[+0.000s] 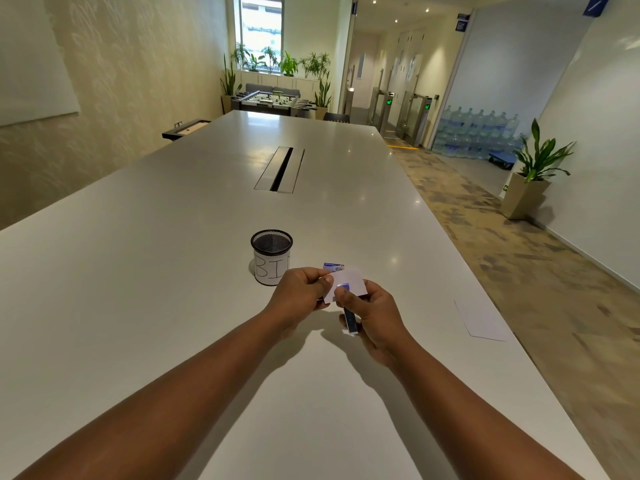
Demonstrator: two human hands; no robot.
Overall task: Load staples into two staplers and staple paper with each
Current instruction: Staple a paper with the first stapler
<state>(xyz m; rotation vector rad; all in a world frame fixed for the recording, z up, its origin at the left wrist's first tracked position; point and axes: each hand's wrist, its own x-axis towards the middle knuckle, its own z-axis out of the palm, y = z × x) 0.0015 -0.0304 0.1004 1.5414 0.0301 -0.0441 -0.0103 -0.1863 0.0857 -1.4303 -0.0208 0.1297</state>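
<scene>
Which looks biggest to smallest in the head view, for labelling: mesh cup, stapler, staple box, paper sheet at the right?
1. Paper sheet
2. Mesh cup
3. Stapler, partly hidden by the right hand
4. Staple box, mostly hidden, so unsure.

At the lower middle of the frame, the left hand [300, 293] is pinching a small paper [349, 282] while the right hand [375, 315] is gripping a blue stapler [349, 315] over the white table [138, 271]. Just above, a mesh cup [272, 256] is standing beside a small staple box [333, 267]. Another paper sheet [479, 320] is lying at right.
</scene>
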